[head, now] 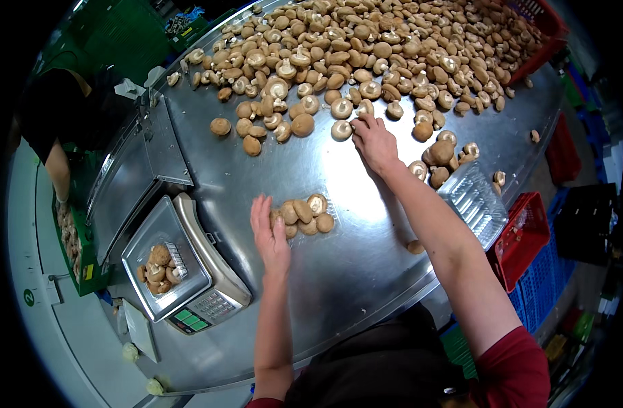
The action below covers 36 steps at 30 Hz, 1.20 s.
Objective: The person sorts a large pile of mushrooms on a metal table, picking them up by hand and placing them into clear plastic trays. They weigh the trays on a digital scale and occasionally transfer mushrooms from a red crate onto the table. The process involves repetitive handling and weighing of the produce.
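On the steel table (pixel 342 285), my left hand (pixel 271 235) rests against the left end of a clear plastic tray of mushrooms (pixel 306 214), fingers along its side. My right hand (pixel 375 140) reaches to the lower edge of the large mushroom pile (pixel 342 51); its fingertips are at a pale upturned mushroom (pixel 341 130), and whether they grip one cannot be told. To the left stands a weighing scale (pixel 209 306) with another filled tray (pixel 161 270) on its pan. Nested empty clear trays (pixel 472 201) lie right of my right forearm, beside a small group of mushrooms (pixel 440 153).
A red crate (pixel 556 38) stands at the pile's right end, another red crate (pixel 525 239) beyond the table's right edge. A steel chute-like fixture (pixel 163 137) is left. At far left, a co-worker's arm (pixel 57 171) reaches into a green crate (pixel 89 270). A lone mushroom (pixel 415 247) lies under my right forearm.
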Each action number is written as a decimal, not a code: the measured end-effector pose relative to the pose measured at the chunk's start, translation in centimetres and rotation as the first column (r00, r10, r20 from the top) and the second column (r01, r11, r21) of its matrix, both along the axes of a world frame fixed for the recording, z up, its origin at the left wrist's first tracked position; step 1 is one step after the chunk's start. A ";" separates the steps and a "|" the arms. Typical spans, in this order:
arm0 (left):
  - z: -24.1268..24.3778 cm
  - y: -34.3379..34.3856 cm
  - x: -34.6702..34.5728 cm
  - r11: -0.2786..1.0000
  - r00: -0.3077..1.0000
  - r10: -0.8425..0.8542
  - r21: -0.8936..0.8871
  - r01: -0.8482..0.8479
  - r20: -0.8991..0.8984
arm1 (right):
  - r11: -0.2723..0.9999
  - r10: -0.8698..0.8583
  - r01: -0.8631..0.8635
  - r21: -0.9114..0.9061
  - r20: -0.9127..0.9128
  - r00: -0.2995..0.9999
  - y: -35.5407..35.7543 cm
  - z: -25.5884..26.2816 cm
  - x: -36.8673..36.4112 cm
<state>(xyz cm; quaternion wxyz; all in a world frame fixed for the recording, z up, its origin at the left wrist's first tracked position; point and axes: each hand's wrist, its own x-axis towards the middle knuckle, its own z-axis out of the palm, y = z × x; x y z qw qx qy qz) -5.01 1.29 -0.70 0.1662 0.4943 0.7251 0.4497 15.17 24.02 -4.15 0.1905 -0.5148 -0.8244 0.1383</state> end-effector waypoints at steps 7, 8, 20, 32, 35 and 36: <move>-2.5 -2.2 -0.1 0.989 0.964 0.069 0.108 -0.099 0.257 | 0.826 0.562 -0.480 0.295 -0.374 0.737 -12.3 5.9 -5.4; -3.2 -2.6 -0.3 0.985 0.954 0.049 0.145 -0.096 0.297 | 0.757 0.651 -0.598 0.262 -0.376 0.660 -14.3 5.6 -6.6; -1.7 -5.3 -1.0 0.972 0.969 0.233 -0.031 -0.231 0.078 | 0.958 0.272 -0.285 -0.020 -0.237 0.933 -12.7 5.1 -0.9; 0.2 -0.6 -1.1 0.944 0.876 -0.282 -0.276 0.180 -0.392 | 0.985 0.121 -0.138 0.104 0.151 0.981 -10.2 2.4 6.3; -0.4 -0.6 -1.3 0.960 0.901 -0.254 -0.201 0.192 -0.352 | 0.997 0.072 -0.074 0.018 0.093 0.993 -10.9 2.2 7.3; -0.7 -0.6 -1.4 0.965 0.907 -0.244 -0.173 0.195 -0.342 | 0.997 0.065 -0.064 -0.046 0.021 0.998 -11.2 2.6 7.3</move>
